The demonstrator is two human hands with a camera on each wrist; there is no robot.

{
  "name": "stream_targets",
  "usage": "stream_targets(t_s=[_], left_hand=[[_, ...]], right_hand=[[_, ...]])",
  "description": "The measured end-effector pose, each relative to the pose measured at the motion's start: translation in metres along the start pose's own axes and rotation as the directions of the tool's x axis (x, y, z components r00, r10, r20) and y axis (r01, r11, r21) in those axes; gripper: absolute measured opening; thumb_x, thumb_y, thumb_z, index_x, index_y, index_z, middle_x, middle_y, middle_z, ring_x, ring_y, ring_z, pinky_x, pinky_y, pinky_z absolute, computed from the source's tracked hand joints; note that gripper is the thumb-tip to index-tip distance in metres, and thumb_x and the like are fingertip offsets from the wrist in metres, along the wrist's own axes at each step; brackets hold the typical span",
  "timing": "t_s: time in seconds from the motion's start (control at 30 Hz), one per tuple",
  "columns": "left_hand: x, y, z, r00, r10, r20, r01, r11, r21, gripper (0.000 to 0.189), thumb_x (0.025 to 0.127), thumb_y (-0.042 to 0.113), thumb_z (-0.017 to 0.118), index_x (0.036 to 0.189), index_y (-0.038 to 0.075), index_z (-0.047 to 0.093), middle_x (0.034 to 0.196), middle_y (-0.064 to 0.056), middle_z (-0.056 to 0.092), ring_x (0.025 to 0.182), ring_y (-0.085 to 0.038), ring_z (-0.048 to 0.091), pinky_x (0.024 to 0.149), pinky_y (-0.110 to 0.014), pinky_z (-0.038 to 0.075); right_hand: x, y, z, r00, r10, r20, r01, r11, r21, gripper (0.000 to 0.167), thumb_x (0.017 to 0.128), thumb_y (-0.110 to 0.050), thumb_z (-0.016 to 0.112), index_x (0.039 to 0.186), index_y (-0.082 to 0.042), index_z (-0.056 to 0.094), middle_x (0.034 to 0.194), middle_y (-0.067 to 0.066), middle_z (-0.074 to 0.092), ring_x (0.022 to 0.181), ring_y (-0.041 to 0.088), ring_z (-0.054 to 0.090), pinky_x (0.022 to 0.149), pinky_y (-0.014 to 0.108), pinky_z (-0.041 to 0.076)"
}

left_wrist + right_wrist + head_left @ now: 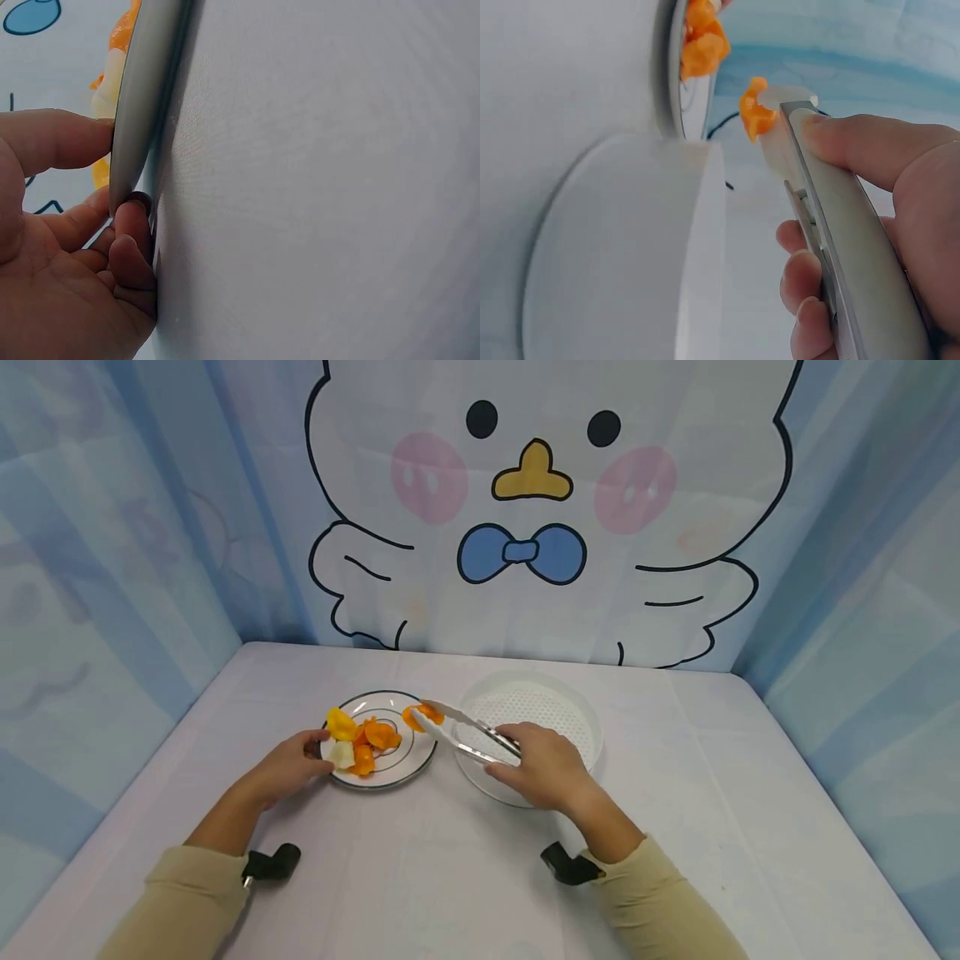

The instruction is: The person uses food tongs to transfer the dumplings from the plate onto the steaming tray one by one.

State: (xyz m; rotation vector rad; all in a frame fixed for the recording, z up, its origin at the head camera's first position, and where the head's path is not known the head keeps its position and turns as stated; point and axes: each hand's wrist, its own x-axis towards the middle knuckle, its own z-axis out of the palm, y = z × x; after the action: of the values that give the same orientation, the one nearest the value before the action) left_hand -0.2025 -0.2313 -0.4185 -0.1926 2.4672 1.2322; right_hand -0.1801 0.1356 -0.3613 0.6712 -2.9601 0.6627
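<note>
My left hand (288, 768) grips the left rim of a round white plate (386, 702) with dark rings. In the left wrist view the thumb lies over the rim, the fingers under it, and the plate (146, 97) is slightly raised at that side. Several crumpled orange pieces (382, 735), a yellow piece (341, 724) and a pale piece (342, 755) lie on its left part; their kind is unclear. My right hand (547, 768) holds metal tongs (862, 247) with whitish tips. Pinched in the tips is another orange piece (754, 112), above the plate's right edge.
A round white perforated tray (536, 693) stands right of the plate, partly beneath my right hand and the tongs. Both rest on a white-covered table (420, 877). Behind it hangs a cloth (525, 610) with a cartoon figure; blue curtains (862, 593) flank the table.
</note>
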Motion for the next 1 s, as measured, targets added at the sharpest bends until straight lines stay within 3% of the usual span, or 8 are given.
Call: stream_targets(t_s=[0.33, 0.7, 1.0], left_hand=[[0.0, -0.003, 0.0, 1.0, 0.005, -0.006, -0.005, 1.0, 0.014, 0.069, 0.095, 0.019, 0.063, 0.152, -0.003, 0.03, 0.136, -0.026, 0.037, 0.115, -0.039, 0.038, 0.102, -0.053, 0.038], [-0.002, -0.002, 0.0, 1.0, 0.005, -0.007, -0.004, 1.0, 0.014, 0.07, 0.095, 0.018, 0.063, 0.152, -0.004, 0.029, 0.136, -0.027, 0.037, 0.116, -0.04, 0.038, 0.104, -0.054, 0.037], [-0.003, 0.002, 0.002, 1.0, -0.001, -0.006, 0.001, 1.0, 0.013, 0.07, 0.095, 0.018, 0.063, 0.152, -0.004, 0.029, 0.14, -0.028, 0.035, 0.118, -0.041, 0.037, 0.107, -0.056, 0.034]], right_hand=[[-0.006, 0.035, -0.019, 0.992, 0.096, -0.08, -0.096, 0.995, 0.012, 0.058, 0.09, -0.036, 0.072, 0.136, -0.003, 0.06, 0.128, 0.016, 0.064, 0.103, 0.03, 0.062, 0.08, 0.048, 0.051], [-0.007, 0.066, -0.017, 0.973, 0.22, -0.068, -0.219, 0.976, 0.019, 0.058, 0.091, -0.036, 0.069, 0.137, -0.002, 0.059, 0.128, 0.018, 0.063, 0.108, 0.035, 0.061, 0.087, 0.052, 0.048], [0.0, 0.078, -0.013, 0.955, 0.293, -0.037, -0.294, 0.955, -0.023, 0.059, 0.092, -0.037, 0.066, 0.137, 0.0, 0.057, 0.132, 0.02, 0.061, 0.118, 0.039, 0.058, 0.093, 0.055, 0.046]])
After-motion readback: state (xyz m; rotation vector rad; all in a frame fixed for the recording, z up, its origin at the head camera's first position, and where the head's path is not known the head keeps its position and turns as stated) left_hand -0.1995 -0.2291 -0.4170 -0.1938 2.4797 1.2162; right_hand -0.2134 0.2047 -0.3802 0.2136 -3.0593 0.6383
